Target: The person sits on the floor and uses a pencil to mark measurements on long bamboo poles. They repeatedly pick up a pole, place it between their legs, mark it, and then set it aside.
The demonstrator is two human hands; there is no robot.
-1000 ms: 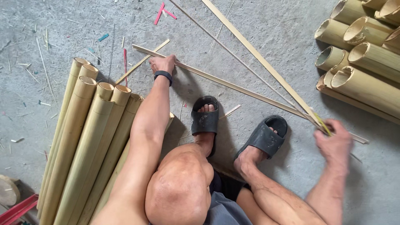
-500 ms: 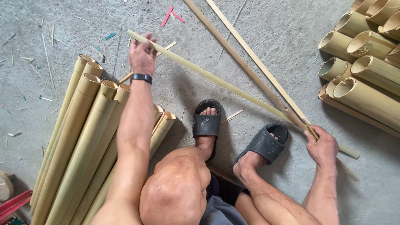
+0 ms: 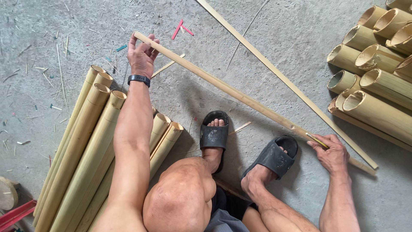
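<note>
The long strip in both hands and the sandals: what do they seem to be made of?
The strip, held by the left hand and right hand, looks like split bamboo: pale tan, matte, like the hollow poles beside it. The sandals look like black rubber or plastic: dull and moulded.

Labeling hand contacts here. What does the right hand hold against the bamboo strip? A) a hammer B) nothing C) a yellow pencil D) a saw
C: the right hand pinches a yellow pencil with its tip on the long bamboo strip, while the left hand grips the strip's far end.
</note>
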